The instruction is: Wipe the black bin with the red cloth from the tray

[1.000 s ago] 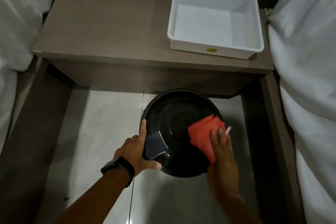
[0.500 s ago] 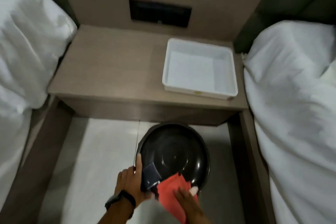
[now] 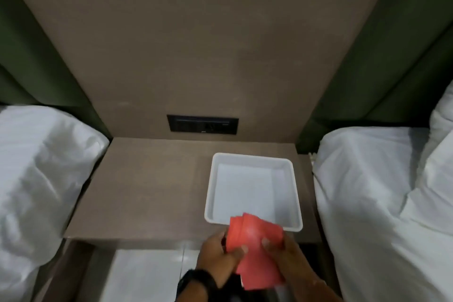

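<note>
The red cloth is folded and held up between both hands, just in front of the near edge of the white tray. My left hand, with a black watch on its wrist, grips the cloth's left side. My right hand grips its right side. The tray sits on the right part of the brown bedside table and holds nothing. The black bin is hidden below my hands and out of the frame.
White bedding lies on the left and on the right of the table. A black socket panel sits in the brown wall panel behind it. Pale floor tiles show under the table's front edge.
The view has tilted up from the bin to the table and wall. My left hand has let go of the bin's rim and both hands now hold the lifted cloth.
</note>
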